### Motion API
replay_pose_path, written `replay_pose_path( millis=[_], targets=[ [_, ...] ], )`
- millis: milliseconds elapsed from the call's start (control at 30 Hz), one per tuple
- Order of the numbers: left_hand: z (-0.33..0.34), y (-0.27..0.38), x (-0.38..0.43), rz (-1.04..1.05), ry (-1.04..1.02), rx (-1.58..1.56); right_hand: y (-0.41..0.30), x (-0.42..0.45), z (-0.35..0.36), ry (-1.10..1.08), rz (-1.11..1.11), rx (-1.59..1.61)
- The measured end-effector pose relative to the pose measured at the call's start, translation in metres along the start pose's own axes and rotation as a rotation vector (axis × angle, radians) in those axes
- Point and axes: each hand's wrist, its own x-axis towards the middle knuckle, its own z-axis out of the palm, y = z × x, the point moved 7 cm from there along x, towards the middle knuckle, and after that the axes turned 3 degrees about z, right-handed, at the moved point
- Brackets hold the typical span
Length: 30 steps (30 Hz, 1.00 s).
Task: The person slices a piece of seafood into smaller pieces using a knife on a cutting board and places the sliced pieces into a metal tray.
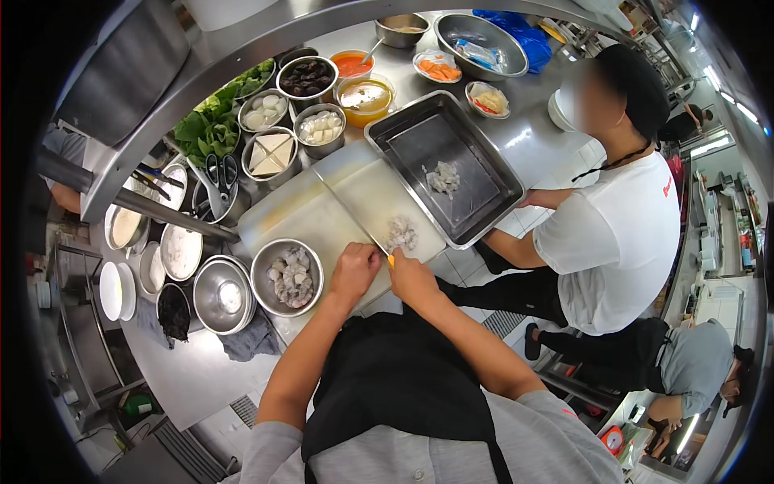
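My right hand (pixel 411 279) is closed around the yellow handle of a long kitchen knife (pixel 347 209), whose blade points away over a white cutting board (pixel 290 224). Beside the handle my left hand (pixel 358 269) rests on the board with fingers curled; whether it holds anything is hidden. Just right of the blade lies a small pile of chopped raw shrimp (pixel 402 233). A steel bowl of peeled raw shrimp (pixel 291 278) stands left of my left hand. On the board's right edge, a steel tray (pixel 447 218) holds a heap of chopped shrimp (pixel 443 178).
A co-worker (pixel 611 236) in white stands at the right, hands at the tray. Beyond the board are containers of tofu (pixel 271 154), orange liquid (pixel 364 100) and greens (pixel 208 130). Stacked steel bowls (pixel 224 294) stand left. A steel shelf edge (pixel 266 36) crosses above.
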Motion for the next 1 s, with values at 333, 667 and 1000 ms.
replay_pose_path(
  millis=[333, 667, 1000],
  targets=[
    [-0.003, 0.000, -0.004, 0.039, 0.007, -0.041, -0.005, -0.009, -0.004, -0.046, 0.013, 0.006],
    [-0.003, -0.004, -0.005, 0.044, -0.028, -0.028, -0.002, -0.001, 0.007, -0.004, -0.016, 0.005],
    [-0.003, -0.001, -0.006, 0.028, -0.088, 0.000, -0.004, -0.008, 0.009, 0.008, -0.005, -0.026]
  ],
)
